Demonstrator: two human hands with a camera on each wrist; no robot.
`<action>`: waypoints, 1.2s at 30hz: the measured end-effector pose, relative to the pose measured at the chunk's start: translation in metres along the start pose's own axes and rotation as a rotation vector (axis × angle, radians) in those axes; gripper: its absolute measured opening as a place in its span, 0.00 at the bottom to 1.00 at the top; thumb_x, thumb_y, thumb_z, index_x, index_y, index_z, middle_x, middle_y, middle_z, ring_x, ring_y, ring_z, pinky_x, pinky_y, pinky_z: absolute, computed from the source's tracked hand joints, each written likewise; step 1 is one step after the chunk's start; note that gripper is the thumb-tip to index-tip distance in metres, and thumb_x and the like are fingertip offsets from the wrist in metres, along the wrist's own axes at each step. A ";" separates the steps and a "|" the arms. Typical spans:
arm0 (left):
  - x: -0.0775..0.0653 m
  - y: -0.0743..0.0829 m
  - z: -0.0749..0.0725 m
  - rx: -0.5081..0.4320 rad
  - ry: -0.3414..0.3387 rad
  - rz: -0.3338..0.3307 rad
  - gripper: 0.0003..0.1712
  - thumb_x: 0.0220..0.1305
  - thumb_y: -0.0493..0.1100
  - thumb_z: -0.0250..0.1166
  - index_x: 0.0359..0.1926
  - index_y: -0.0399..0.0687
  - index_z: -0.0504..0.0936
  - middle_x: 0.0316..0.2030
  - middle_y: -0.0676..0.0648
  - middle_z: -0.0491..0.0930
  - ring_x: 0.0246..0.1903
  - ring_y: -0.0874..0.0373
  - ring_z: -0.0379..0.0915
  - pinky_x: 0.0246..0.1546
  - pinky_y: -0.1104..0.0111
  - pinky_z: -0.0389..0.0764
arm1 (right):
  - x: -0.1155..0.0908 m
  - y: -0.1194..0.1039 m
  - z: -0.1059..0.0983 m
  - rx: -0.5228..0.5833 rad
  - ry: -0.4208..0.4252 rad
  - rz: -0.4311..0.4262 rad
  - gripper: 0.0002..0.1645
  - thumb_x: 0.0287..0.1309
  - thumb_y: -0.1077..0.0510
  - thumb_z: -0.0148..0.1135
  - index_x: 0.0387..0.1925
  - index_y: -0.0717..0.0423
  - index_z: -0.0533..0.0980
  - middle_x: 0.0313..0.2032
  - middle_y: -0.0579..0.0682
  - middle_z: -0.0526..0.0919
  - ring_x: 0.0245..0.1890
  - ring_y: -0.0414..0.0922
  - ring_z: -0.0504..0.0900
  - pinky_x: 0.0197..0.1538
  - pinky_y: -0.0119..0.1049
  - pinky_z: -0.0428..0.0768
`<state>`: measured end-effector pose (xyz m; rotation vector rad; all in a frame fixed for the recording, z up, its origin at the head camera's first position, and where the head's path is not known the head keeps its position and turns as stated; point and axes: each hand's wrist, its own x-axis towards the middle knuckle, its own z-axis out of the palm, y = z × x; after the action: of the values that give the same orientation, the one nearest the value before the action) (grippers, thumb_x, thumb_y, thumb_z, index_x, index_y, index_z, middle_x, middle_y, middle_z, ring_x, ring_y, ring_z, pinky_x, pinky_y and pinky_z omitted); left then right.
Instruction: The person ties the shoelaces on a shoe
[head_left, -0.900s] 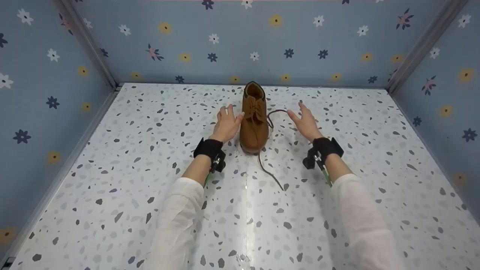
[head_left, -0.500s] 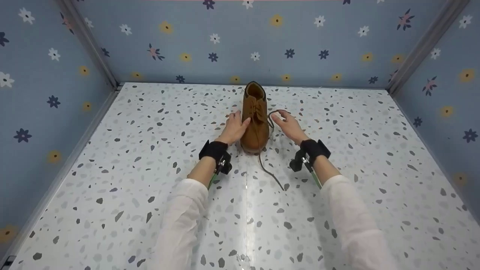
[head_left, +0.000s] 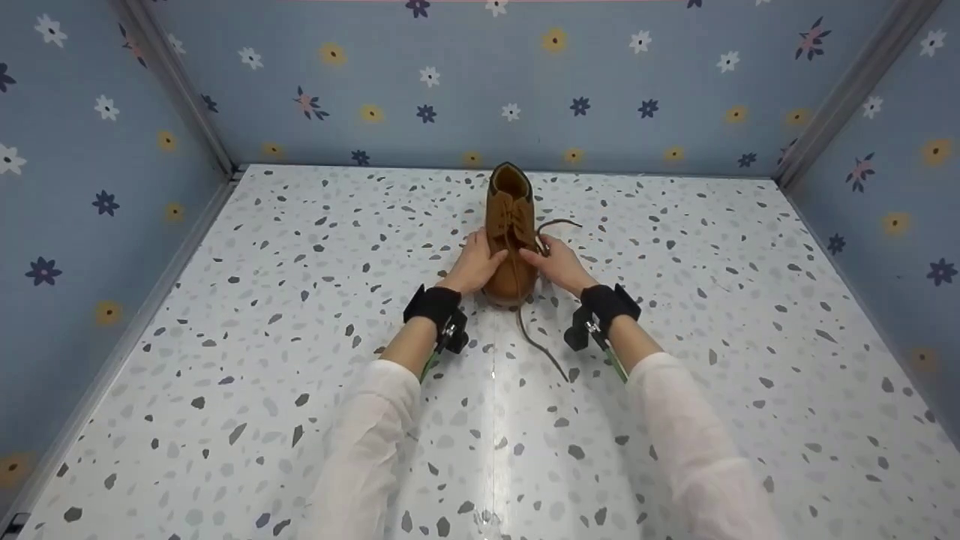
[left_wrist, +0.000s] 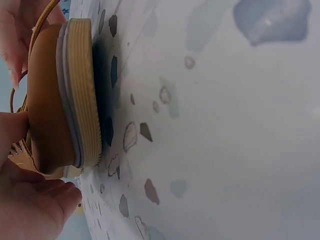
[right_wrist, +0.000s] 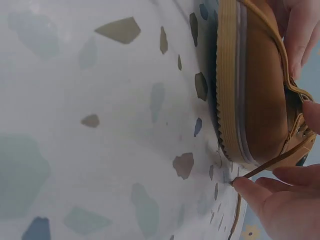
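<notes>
A brown lace-up shoe (head_left: 510,279) stands on the speckled tabletop with its toe toward me. Its laces are loose. One lace (head_left: 538,346) trails forward over the toe, the other curls out to the right. My left hand (head_left: 474,264) grips the shoe's left side, thumb on the upper and fingers along the side. Opposite it, my right hand (head_left: 561,266) holds the right side, thumb on top. In the right wrist view, its fingertips (right_wrist: 245,187) are right at the lace. The thick ribbed sole (left_wrist: 82,95) shows in the left wrist view.
The white speckled tabletop (head_left: 262,360) spreads around the shoe. A blue flowered wall panel (head_left: 450,45) rises close behind the heel, with side panels left and right. Black wrist straps (head_left: 435,304) with small cameras sit on both wrists.
The right hand has moved left and toward me, from beside the right lace to the shoe's side. The left hand has shifted slightly right and nearer, against the shoe. The shoe has barely moved.
</notes>
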<state>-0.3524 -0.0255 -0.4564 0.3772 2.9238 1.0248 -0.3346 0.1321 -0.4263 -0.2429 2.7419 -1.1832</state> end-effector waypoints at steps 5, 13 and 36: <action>-0.010 0.014 -0.009 -0.037 -0.036 -0.011 0.33 0.50 0.47 0.43 0.50 0.33 0.39 0.46 0.37 0.47 0.45 0.53 0.45 0.42 0.68 0.48 | 0.001 0.002 0.006 -0.004 -0.012 -0.020 0.39 0.39 0.44 0.46 0.48 0.65 0.48 0.45 0.58 0.56 0.43 0.46 0.57 0.40 0.34 0.57; 0.043 -0.045 0.041 -0.038 0.073 0.061 0.42 0.43 0.60 0.42 0.51 0.40 0.36 0.46 0.39 0.48 0.46 0.57 0.42 0.43 0.71 0.45 | 0.002 0.000 0.008 -0.004 0.009 -0.099 0.34 0.39 0.48 0.49 0.47 0.61 0.53 0.42 0.55 0.61 0.41 0.44 0.60 0.39 0.32 0.59; 0.035 -0.039 0.041 -0.041 0.051 0.016 0.43 0.42 0.56 0.48 0.51 0.38 0.37 0.49 0.38 0.44 0.48 0.56 0.38 0.44 0.71 0.42 | 0.001 0.000 0.007 -0.008 -0.048 -0.118 0.32 0.39 0.51 0.50 0.47 0.59 0.54 0.41 0.53 0.63 0.39 0.43 0.62 0.37 0.31 0.61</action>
<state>-0.3908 -0.0216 -0.5102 0.3799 2.9437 1.1101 -0.3338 0.1264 -0.4312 -0.4337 2.7243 -1.1773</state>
